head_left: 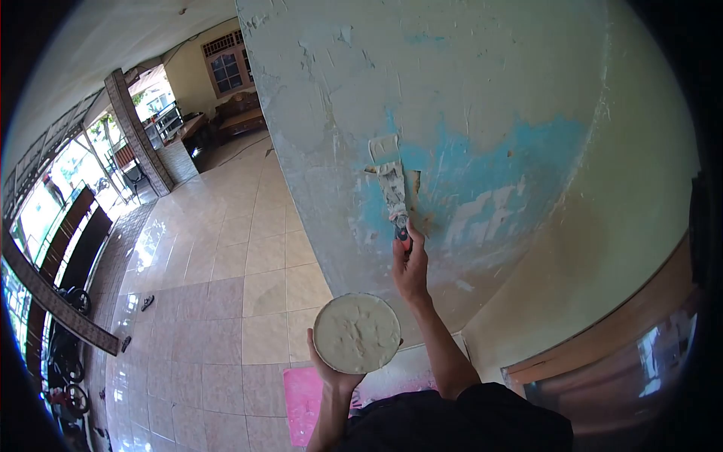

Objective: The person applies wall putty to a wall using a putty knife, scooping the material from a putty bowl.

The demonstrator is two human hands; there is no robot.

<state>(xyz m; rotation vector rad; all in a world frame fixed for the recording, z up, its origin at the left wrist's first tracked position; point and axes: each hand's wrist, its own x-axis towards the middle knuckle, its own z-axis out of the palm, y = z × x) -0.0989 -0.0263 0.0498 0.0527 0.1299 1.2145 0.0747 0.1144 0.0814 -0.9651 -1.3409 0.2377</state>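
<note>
My right hand is wrapped round the red and black handle of a putty knife. Pale putty coats its blade, which lies against the wall. Just above the blade is a fresh light patch of putty on the wall. Bare turquoise paint shows around the knife, with grey filler above it and whitish smears to the right. Held low in front of my body, a round container of pale putty rests in my left hand. The fingers under the container are mostly hidden.
A pink board or sheet lies on the floor below the container. Tiled floor stretches to the left, with sandals on it. A wooden bench and a pillar stand farther back. Brown wooden furniture is at lower right.
</note>
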